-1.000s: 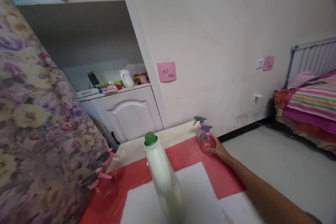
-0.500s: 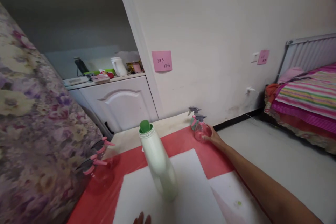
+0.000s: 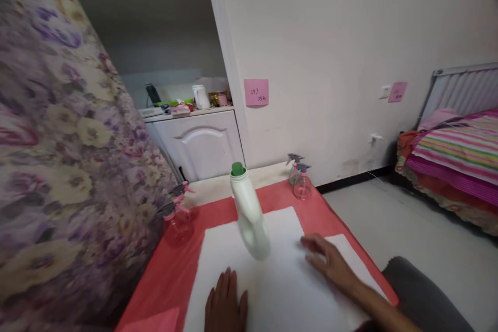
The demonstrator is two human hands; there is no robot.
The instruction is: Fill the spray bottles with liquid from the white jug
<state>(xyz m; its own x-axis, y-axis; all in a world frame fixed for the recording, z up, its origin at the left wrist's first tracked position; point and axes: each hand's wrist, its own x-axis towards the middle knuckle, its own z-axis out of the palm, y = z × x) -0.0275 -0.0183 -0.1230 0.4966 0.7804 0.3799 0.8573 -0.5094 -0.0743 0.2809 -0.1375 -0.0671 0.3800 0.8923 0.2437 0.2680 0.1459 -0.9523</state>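
A pale green bottle (image 3: 251, 218) without a cap, its neck and spout green, stands on a white sheet (image 3: 288, 290) over the red table cover (image 3: 151, 280). My left hand (image 3: 226, 303) lies flat on the sheet, in front of the bottle, holding nothing. To the bottle's right, my right hand (image 3: 330, 264) is just over the sheet, fingers apart and curved, with nothing in it. A clear pink spray bottle (image 3: 302, 187) stands at the back right corner beside a greenish one (image 3: 292, 174). Two more pink spray bottles (image 3: 179, 231) stand at the left.
A floral curtain (image 3: 85, 150) hangs along the left. Behind the table are a white cabinet (image 3: 202, 140) and a wall with a pink note (image 3: 256, 92). A bed (image 3: 459, 140) is at the right. Something dark grey (image 3: 424, 290) shows beside the table's right edge.
My right hand has let go of the clear pink spray bottle and come back over the sheet. My left hand shows more fully, flat on the sheet. The camera view has shifted.
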